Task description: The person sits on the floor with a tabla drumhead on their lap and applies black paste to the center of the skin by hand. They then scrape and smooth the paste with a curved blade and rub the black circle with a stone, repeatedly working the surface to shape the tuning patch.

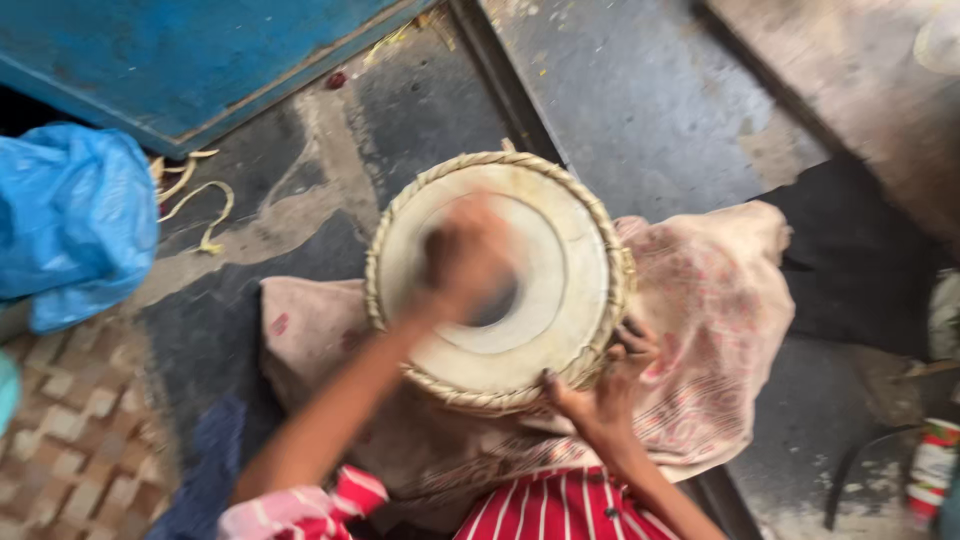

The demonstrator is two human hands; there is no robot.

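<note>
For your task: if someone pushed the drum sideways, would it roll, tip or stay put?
The drum would probably stay put: it sits nested in bunched cloth, and the right hand grips its braided rim. Freed, its round body could well roll. The left hand is pressed on the skin, blurred.

The worn grey concrete floor carried a crumpled pinkish patterned cloth. Left of that cloth lay a bright blue plastic bag on a brown woven mat. Pale yellowish cord scraps lay between bag and cloth.
</note>
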